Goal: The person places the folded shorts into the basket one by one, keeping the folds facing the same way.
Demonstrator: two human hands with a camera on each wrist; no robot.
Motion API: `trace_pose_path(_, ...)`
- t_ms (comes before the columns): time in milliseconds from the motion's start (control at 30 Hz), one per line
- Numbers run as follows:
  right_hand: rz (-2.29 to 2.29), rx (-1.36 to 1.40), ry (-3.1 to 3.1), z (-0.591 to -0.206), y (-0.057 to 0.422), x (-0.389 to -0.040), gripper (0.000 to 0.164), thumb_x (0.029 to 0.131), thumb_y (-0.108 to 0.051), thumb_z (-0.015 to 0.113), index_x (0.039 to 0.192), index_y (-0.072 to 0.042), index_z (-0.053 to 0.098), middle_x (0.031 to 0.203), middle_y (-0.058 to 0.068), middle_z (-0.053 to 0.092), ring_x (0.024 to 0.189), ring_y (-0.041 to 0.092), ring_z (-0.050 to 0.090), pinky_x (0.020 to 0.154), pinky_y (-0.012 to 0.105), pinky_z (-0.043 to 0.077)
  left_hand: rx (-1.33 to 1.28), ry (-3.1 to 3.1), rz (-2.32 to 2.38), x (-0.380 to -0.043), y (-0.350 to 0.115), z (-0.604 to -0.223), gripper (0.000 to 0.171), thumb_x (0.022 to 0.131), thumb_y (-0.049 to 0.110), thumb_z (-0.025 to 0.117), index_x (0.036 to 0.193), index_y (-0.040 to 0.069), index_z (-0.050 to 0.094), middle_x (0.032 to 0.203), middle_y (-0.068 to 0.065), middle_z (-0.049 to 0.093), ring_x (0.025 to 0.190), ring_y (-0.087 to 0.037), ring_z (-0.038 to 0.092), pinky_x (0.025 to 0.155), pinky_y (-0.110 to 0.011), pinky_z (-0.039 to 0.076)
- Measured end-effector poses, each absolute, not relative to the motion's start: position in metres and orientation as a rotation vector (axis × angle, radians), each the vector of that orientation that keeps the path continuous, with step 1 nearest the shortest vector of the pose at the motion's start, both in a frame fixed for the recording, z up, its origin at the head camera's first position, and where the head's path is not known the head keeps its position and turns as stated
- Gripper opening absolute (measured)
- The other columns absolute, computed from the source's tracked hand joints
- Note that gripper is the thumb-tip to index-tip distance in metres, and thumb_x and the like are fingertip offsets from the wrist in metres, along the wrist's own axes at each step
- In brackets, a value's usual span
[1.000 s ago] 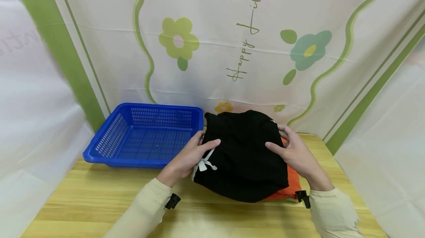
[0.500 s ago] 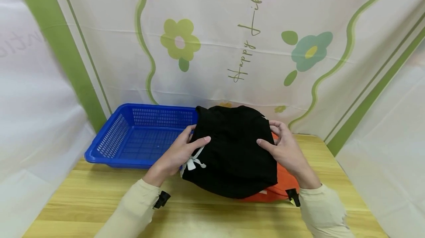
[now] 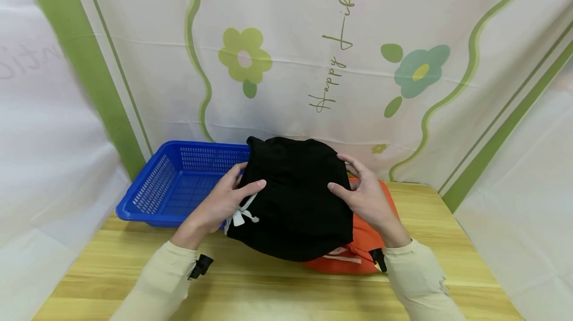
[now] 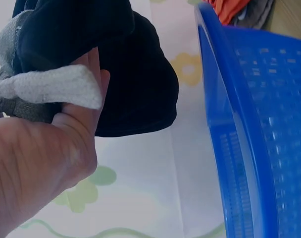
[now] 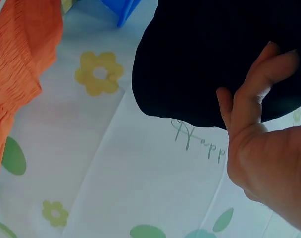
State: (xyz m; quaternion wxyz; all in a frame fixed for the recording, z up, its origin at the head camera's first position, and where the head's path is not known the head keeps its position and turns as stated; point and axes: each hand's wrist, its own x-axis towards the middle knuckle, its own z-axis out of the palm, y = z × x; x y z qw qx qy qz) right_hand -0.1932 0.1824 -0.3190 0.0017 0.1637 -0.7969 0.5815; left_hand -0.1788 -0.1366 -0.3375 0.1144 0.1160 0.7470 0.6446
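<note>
A folded black garment with a white drawstring bow at its left side is held up above the table between both hands. My left hand grips its left edge, thumb on top and fingers underneath. In the left wrist view, grey fabric shows near the bow. My right hand holds the right edge, thumb on top, with its fingers partly hidden behind the cloth. Beneath and to the right lies an orange garment with a pale drawstring, partly covered by the black one.
A blue plastic basket with slotted walls stands on the wooden table at the left. The black garment overlaps its right end in the head view. Behind is a white curtain printed with flowers.
Both hands have carried the black garment leftward and slightly up, toward the basket. More of the orange garment now shows. The basket has stayed in place.
</note>
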Motion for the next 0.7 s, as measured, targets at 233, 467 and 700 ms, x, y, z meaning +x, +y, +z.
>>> trace_pose_path(233,1.835,0.573,-2.5,-0.323,0.164,-0.2,0.069,0.096,-0.005,0.069,0.156,-0.011,0.037,0.15,0.017,0.046,0.097,0.035,0.072,0.075,0.038,0.061,0.315,2.29,1.808,-0.179,-0.157,-0.333,0.089,0.101,0.047,0.06,0.165,0.015,0.006,0.169,-0.015,0.002,0.154,-0.04,0.001,0.116,-0.067,0.017)
trace_pose_path(467,1.82,0.658,-2.477,-0.324,0.143,-0.207,0.066,0.096,-0.004,0.069,0.155,-0.009,0.039,0.149,0.018,0.047,0.103,0.038,0.07,0.078,0.042,0.06,0.298,2.346,1.774,-0.18,-0.176,-0.328,0.091,0.101,0.046,0.06,0.165,0.015,0.002,0.169,-0.015,-0.004,0.153,-0.041,-0.003,0.114,-0.07,0.015)
trace_pose_path(700,1.747,0.722,-2.497,-0.328,0.122,-0.217,0.068,0.095,-0.004,0.07,0.156,-0.008,0.037,0.15,0.019,0.047,0.111,0.037,0.066,0.088,0.046,0.057,0.26,2.407,1.75,-0.183,-0.195,-0.323,0.094,0.101,0.044,0.062,0.165,0.014,0.0,0.169,-0.015,-0.007,0.153,-0.042,-0.005,0.115,-0.07,0.012)
